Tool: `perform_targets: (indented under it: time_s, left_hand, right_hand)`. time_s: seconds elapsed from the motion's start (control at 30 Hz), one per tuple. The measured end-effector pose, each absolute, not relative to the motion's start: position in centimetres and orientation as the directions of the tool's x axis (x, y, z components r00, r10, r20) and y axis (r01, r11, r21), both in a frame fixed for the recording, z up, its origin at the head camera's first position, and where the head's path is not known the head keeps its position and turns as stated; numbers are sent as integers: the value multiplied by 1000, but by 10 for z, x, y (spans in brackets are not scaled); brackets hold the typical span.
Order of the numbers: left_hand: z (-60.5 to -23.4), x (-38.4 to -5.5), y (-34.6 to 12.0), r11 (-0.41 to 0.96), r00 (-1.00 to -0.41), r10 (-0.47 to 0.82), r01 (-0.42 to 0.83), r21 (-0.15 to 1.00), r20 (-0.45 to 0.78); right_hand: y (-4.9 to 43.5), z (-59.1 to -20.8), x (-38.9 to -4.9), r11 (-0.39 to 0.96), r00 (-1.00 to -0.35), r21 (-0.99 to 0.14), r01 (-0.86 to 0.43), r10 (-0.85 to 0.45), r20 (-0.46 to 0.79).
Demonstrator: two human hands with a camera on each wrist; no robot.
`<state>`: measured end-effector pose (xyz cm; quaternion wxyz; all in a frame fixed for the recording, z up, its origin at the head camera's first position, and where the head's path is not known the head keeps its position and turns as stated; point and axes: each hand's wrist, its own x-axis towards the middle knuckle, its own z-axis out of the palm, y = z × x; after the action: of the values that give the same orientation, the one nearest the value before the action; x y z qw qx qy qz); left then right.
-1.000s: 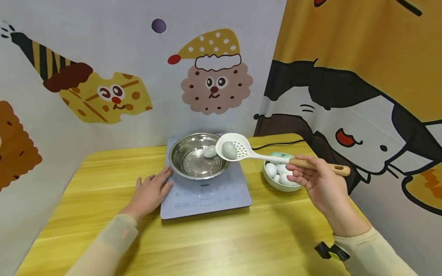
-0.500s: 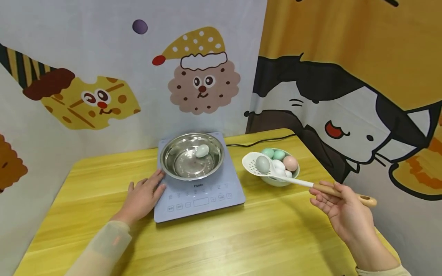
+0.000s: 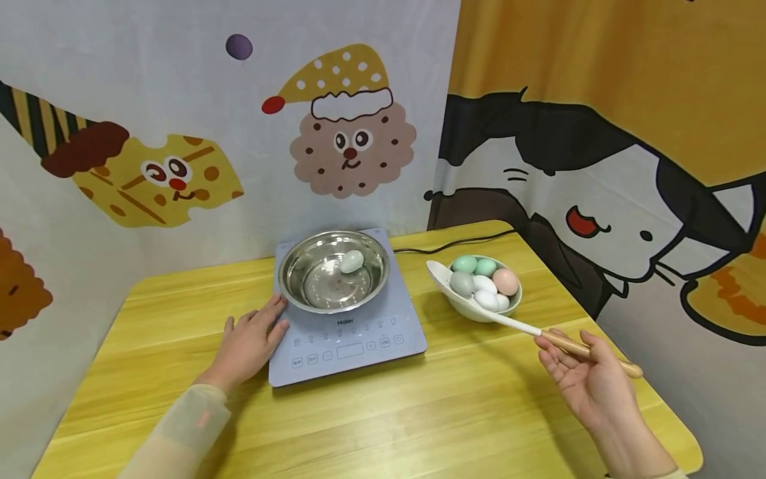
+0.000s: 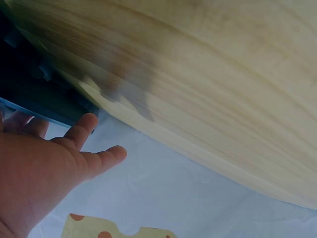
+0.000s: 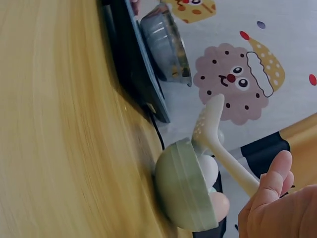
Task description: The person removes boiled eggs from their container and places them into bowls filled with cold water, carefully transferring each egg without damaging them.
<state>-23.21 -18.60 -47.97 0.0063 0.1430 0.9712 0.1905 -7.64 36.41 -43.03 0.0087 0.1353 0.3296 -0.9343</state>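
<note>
My right hand (image 3: 589, 379) pinches the wooden handle of a white slotted spoon (image 3: 505, 319) between thumb and fingers. The spoon's head is turned on its side at the left rim of a pale green bowl (image 3: 469, 314). Right beside the head, a grey-green egg (image 3: 462, 284) lies among several white, green and pink eggs in the bowl. My left hand (image 3: 248, 342) rests with spread, relaxed fingers at the left edge of a lilac induction cooker (image 3: 389, 322). On the cooker stands a steel basin (image 3: 335, 293), with one pale egg (image 3: 352, 261) inside it.
A black cable (image 3: 455, 246) runs from behind the cooker to the table's back right. The wooden table (image 3: 383, 419) ends at a printed cloth wall (image 3: 203, 246) behind. In the right wrist view, the bowl's wall (image 5: 178, 183) stands beside the spoon.
The spoon has moved right from over the basin to the bowl, then tipped; the grey-green egg it carried now sits among the others. My left hand stays at the cooker.
</note>
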Motion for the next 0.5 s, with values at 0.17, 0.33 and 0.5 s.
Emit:
perform_targets:
  time_s: [0.17, 0.33, 0.5]
  left_hand:
    - [-479, -232, -186, 888, -959, 279, 275, 369, 43]
    - [-479, -232, -185, 886, -958, 283, 279, 369, 44]
    - [-480, -232, -185, 887, -959, 279, 275, 370, 44]
  right_hand:
    - [363, -437, -75, -860, -960, -494, 128, 17, -279]
    - [359, -441, -74, -894, -950, -426, 141, 0, -314]
    - [353, -440, -75, -875, -958, -465, 135, 5, -287]
